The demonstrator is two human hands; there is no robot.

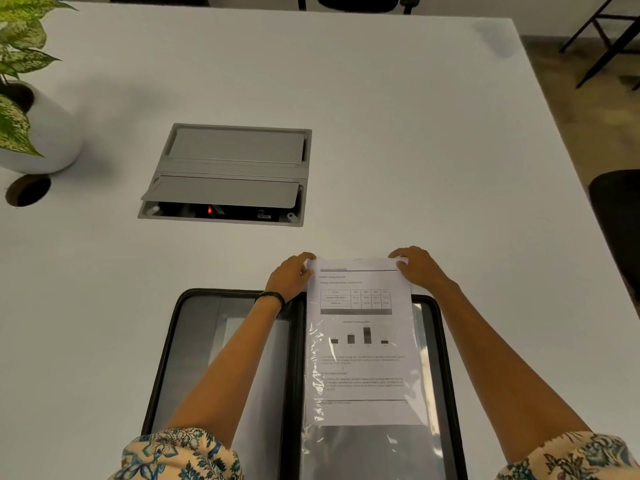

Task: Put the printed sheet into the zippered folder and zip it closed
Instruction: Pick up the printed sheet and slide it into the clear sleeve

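Step in hand: inserting the printed sheet (360,341) into the zippered folder (162,358); zipping is not yet begun.
Head view, sheet: it lies over the folder's right half. Its near part seems to sit under a glossy clear sleeve (374,448), and its far end pokes past the folder's far edge.
Left grip (291,275): fingers curled on the sheet's far left corner, pinching it; dark band on the wrist.
Right grip (419,268): fingers curled on the far right corner, holding it the same way.
Folder: spread flat open at the near edge of the table (381,133), black zip track all round.
Next move: likely to ease the sheet nearward until its far end clears the sleeve mouth, keeping both corners level so it does not buckle. Then fold the left half over and run the zip.
Table: white, with a grey cable box (225,174) set in it, one lid raised and a red light inside. A round hole (27,190) and a potted plant (52,133) are at far left.
Room: dark chair frames (602,46) beyond the far and right edges; brownish floor at right.
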